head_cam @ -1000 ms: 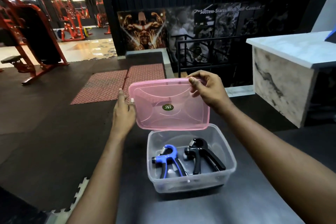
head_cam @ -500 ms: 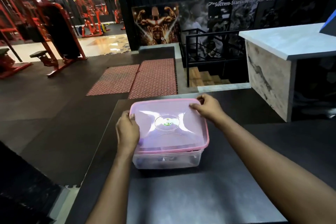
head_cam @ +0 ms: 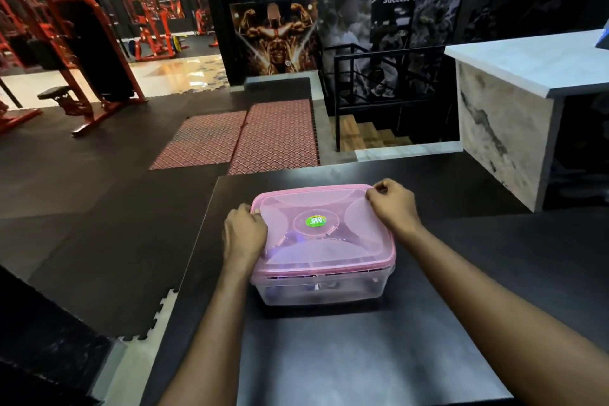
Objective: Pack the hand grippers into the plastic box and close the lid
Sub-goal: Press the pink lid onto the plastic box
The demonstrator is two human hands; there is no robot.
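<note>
Lid (head_cam: 324, 227) sits on the plastic box (head_cam: 321, 288) on your worktop (head_cam: 362, 356). Your left hand (head_cam: 244, 234) and right hand (head_cam: 392, 206) curl their fingers over opposite lid edges.

Head view, down over table (head_cam: 329, 356)

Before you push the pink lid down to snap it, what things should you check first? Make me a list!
1. Pink lid sits on the clear box, lined up with its rim: ok.
2. Front edge snapped: not ok, thin dark gaps show under the lid's near edge.
3. Left hand on the lid's left edge: ok.
4. Right hand on the far right corner: ok.
5. Hand grippers inside: ok, a bluish shape shows through the lid; whether anything pokes into the rim: cannot tell.
6. Box flat on the black table, away from its edges: ok.
</note>
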